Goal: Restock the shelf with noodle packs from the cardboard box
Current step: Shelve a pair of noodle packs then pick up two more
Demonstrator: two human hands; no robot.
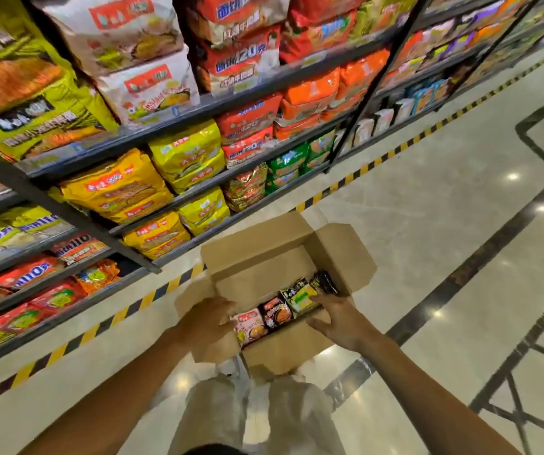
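An open cardboard box stands on the floor in front of the shelf. A row of noodle packs lies along its near side: a pink pack, a black and red pack, a yellow-green pack and a black pack. My left hand lies on the box's left flap, fingers curled over its edge beside the pink pack. My right hand is at the near wall, fingers spread onto the yellow-green pack, thumb outside the wall. The far half of the box is bare.
The dark metal shelf rises on the left, its levels packed with yellow, red, orange and green noodle bags. A yellow-black hazard stripe runs along its base. Glossy tiled floor spreads to the right. My legs are below the box.
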